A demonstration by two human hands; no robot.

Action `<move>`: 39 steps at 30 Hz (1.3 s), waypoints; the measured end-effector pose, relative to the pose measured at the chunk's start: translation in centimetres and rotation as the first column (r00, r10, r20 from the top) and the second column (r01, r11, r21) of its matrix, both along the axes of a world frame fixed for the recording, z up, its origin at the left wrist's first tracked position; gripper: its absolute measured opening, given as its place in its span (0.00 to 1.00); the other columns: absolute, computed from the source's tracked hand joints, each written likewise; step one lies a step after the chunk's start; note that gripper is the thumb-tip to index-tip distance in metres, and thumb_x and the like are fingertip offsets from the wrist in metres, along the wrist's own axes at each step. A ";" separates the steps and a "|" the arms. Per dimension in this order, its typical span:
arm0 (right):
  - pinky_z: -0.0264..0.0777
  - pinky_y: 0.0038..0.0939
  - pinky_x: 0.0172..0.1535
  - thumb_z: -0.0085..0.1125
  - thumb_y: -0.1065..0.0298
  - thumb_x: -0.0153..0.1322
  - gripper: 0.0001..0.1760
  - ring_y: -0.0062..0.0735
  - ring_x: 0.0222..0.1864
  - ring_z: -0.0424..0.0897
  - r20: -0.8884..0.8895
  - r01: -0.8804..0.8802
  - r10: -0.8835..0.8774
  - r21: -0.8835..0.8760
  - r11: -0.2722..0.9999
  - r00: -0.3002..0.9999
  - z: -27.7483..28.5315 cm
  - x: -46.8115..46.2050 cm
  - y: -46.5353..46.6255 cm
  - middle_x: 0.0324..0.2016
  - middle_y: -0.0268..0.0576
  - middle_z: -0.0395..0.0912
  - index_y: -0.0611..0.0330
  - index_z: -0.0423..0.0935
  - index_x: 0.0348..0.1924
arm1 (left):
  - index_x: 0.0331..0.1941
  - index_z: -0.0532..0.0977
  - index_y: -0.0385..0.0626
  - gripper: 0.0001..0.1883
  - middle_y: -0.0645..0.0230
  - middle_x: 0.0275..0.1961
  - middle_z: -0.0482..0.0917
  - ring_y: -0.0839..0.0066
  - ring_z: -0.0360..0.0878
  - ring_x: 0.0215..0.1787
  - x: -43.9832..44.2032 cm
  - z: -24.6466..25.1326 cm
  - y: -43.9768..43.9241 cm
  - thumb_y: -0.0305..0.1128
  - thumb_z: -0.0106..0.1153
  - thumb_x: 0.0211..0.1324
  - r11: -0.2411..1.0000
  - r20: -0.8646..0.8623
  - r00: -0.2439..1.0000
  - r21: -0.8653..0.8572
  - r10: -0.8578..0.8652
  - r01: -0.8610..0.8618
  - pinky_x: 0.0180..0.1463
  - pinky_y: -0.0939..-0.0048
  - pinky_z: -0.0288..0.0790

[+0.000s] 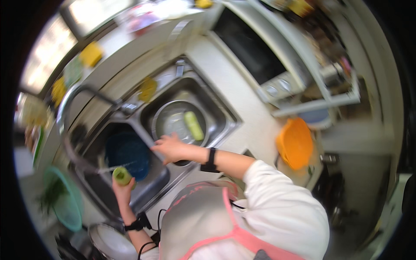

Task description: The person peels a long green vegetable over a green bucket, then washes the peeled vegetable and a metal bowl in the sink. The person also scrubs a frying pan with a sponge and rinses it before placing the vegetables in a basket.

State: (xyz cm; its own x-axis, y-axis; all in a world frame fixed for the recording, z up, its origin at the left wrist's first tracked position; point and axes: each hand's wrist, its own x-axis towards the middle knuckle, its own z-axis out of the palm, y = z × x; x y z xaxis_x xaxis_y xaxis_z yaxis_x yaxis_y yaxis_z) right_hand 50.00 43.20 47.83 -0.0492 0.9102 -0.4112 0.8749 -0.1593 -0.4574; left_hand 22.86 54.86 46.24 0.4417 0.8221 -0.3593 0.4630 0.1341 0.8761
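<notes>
My left hand [123,194] grips a pale green gourd-like vegetable [122,176] over the left sink basin. Its end facing up looks hollowed. A thin stream of water from the curved faucet [61,110] runs beside its top. My right hand [171,149] is palm down near the divider between the basins, fingers apart, with nothing seen in it. Just past it, a round metal bowl [165,117] sits in the right basin. One long pale green piece of vegetable [194,126] lies inside the bowl. A dark blue plastic tub [125,151] stands in the left basin below the stream.
An orange plastic basket [294,143] is on the counter at right, near a microwave [256,48] under a white rack. To the left, a teal colander [73,208] holds leafy greens. A metal pan [112,242] lies close to my left forearm.
</notes>
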 end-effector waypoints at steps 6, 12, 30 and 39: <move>0.58 0.57 0.56 0.78 0.56 0.46 0.56 0.43 0.58 0.70 -0.338 0.025 0.023 0.138 0.990 0.941 3.9 -1.8 0.5 0.55 0.42 0.72 0.53 0.59 0.65 | 0.55 0.68 0.40 0.30 0.65 0.53 0.73 0.70 0.71 0.55 6.3 4.1 -0.9 0.22 0.67 0.44 0.959 0.206 0.939 0.135 -0.275 0.251 0.61 0.69 0.63; 0.71 0.42 0.43 0.73 0.68 0.45 0.37 0.48 0.43 0.78 -0.731 0.576 -0.061 0.480 0.661 0.680 7.7 -0.8 -2.3 0.37 0.47 0.78 0.56 0.69 0.47 | 0.67 0.57 0.37 0.37 0.60 0.67 0.63 0.67 0.61 0.68 12.6 10.0 -3.6 0.37 0.62 0.57 0.911 0.499 0.763 0.191 -0.410 0.365 0.70 0.66 0.54; 0.72 0.31 0.45 0.67 0.75 0.54 0.31 0.30 0.42 0.77 -0.701 0.835 -0.707 0.440 -0.329 0.091 13.7 17.4 -40.0 0.40 0.38 0.75 0.59 0.68 0.51 | 0.53 0.73 0.35 0.15 0.63 0.44 0.81 0.77 0.79 0.47 22.3 5.7 -5.7 0.24 0.54 0.63 0.699 0.092 0.693 0.081 -0.715 0.711 0.51 0.78 0.70; 0.71 0.30 0.48 0.68 0.77 0.57 0.32 0.27 0.45 0.75 -0.857 0.861 -0.498 0.149 -0.486 -0.133 10.6 16.8 -44.6 0.43 0.36 0.73 0.61 0.67 0.53 | 0.46 0.75 0.35 0.18 0.48 0.34 0.82 0.50 0.81 0.36 44.8 6.6 -29.2 0.40 0.54 0.62 0.003 -0.097 0.026 0.230 -0.995 0.973 0.42 0.60 0.74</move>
